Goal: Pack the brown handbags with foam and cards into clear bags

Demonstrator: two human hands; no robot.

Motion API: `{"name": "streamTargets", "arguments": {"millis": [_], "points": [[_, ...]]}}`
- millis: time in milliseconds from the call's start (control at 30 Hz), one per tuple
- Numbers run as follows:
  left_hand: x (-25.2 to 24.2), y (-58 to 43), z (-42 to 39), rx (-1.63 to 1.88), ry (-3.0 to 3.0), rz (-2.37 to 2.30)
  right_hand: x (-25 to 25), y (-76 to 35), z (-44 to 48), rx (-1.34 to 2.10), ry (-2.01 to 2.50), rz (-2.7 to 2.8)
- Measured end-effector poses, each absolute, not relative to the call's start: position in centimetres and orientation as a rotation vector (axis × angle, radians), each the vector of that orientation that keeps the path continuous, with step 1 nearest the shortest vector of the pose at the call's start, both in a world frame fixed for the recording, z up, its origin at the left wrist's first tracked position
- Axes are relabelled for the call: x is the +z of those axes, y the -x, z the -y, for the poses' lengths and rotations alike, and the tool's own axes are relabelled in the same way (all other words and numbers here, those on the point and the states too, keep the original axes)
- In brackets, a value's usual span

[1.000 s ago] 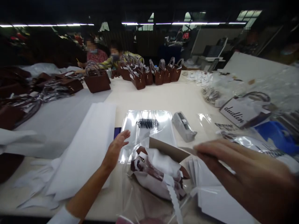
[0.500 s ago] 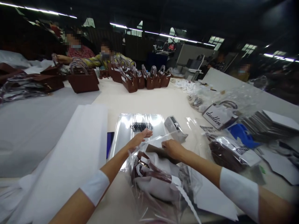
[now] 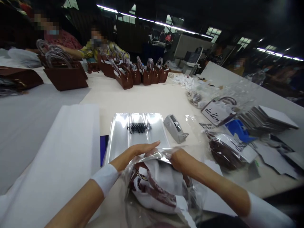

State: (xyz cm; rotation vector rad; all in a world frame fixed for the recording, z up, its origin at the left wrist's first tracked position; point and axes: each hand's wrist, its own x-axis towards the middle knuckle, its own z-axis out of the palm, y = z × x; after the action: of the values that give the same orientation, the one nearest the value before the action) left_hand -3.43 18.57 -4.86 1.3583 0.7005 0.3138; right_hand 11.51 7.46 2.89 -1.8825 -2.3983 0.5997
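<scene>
A small brown handbag wrapped in white paper [image 3: 156, 186] lies in a clear plastic bag [image 3: 142, 158] on the table right in front of me. My left hand [image 3: 133, 153] rests flat on the bag's open top edge, fingers stretched to the right. My right hand [image 3: 178, 158] is closed on the same plastic edge from the right side; its fingers are partly hidden by the plastic. Beyond my hands lies a stack of clear bags [image 3: 136, 129] with a black clip print, and a grey tape dispenser [image 3: 175, 128] to its right.
White foam sheets [image 3: 68, 148] lie at left. Rows of brown handbags [image 3: 133, 74] stand at the far side, where two people sit. At right are a "dudlin" packed bag [image 3: 217, 114], another packed bag [image 3: 225, 150], a blue object [image 3: 238, 129] and stacked cards [image 3: 266, 118].
My right hand came in from the near right to the bag's opening. Both hands drew closer to me and now hold the plastic's top edge over the wrapped handbag.
</scene>
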Motion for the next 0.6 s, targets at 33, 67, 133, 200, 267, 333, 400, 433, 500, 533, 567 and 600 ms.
{"name": "streamTargets", "arguments": {"millis": [33, 67, 133, 200, 267, 333, 400, 433, 500, 533, 567, 600], "points": [[-4.7, 3.6, -18.5, 0.147, -1.391, -0.660, 4.5, -11.8, -6.1, 0.605, 1.834, 2.390], [-4.4, 3.7, -18.5, -0.022, -1.428, -0.605, 6.1, -12.1, -4.6, 0.614, 1.787, 2.383], [-4.0, 3.9, -18.5, -0.256, -1.492, -0.509, 8.9, -13.1, -1.4, 0.489, 1.623, 2.359], [-3.5, 4.1, -18.3, -0.298, -1.557, -0.484, 10.4, -14.1, 1.6, 0.404, 1.377, 2.468], [-2.7, 4.2, -18.0, -0.288, -1.600, -0.459, 10.3, -14.7, 3.9, 0.337, 1.227, 2.563], [-1.4, 4.4, -17.5, -0.274, -1.629, -0.334, 8.9, -14.5, 5.8, 0.231, 1.244, 2.580], [0.4, 4.6, -17.0, -0.247, -1.659, -0.165, 7.3, -13.7, 7.3, 0.085, 1.329, 2.531], [1.5, 4.6, -16.8, -0.236, -1.693, -0.095, 6.5, -13.1, 7.9, 0.010, 1.362, 2.499], [3.8, 4.6, -16.1, -0.241, -1.796, -0.023, 5.6, -11.8, 8.8, -0.103, 1.399, 2.480], [4.9, 4.5, -15.6, -0.262, -1.862, -0.011, 5.5, -11.2, 9.1, -0.134, 1.403, 2.493], [5.8, 4.4, -15.0, -0.285, -1.942, -0.011, 5.5, -10.7, 9.2, -0.148, 1.402, 2.513], [6.6, 4.2, -14.3, -0.301, -2.039, -0.019, 5.7, -10.4, 9.4, -0.151, 1.397, 2.533]]}}
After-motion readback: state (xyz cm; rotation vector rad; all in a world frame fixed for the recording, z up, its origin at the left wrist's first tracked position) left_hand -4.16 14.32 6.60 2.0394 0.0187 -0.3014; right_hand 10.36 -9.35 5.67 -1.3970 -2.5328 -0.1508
